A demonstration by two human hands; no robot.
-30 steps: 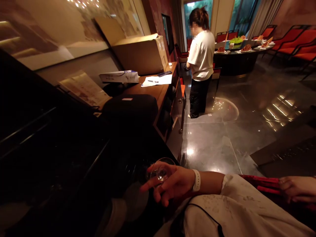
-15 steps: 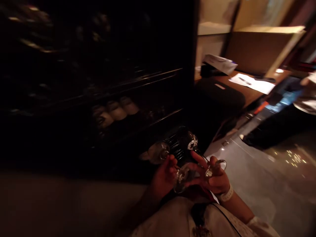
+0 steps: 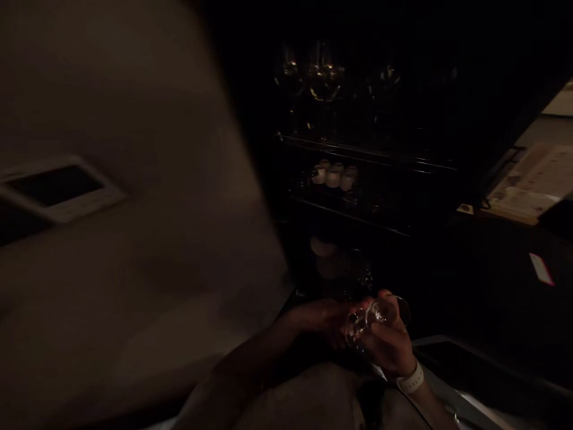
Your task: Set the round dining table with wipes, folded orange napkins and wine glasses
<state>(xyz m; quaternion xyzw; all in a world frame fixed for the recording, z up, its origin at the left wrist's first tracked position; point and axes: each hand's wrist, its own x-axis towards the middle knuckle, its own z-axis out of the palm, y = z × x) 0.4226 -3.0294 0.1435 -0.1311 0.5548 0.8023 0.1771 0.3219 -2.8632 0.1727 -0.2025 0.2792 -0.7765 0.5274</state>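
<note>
Two wine glasses are held close together at the lower centre, their round feet towards me. My right hand (image 3: 388, 349), with a pale band on the wrist, is closed around the stem of the nearer wine glass (image 3: 380, 310). My left hand (image 3: 324, 316) reaches in from the left, its fingers closed by the foot of the other wine glass (image 3: 354, 327). Deep shadow hides most of its fingers. The bowls point away from me into the dark, and only a glint of one shows.
A dark shelf unit ahead holds stemmed glasses (image 3: 326, 80) on an upper shelf and several small white cups (image 3: 333, 177) below. A wall with a white-framed panel (image 3: 85, 188) stands left. Printed sheets (image 3: 528, 179) lie on a counter at right.
My view has swung left, bringing the wall into sight and the shelves towards the centre. My hands have come closer together, and the two glasses now overlap.
</note>
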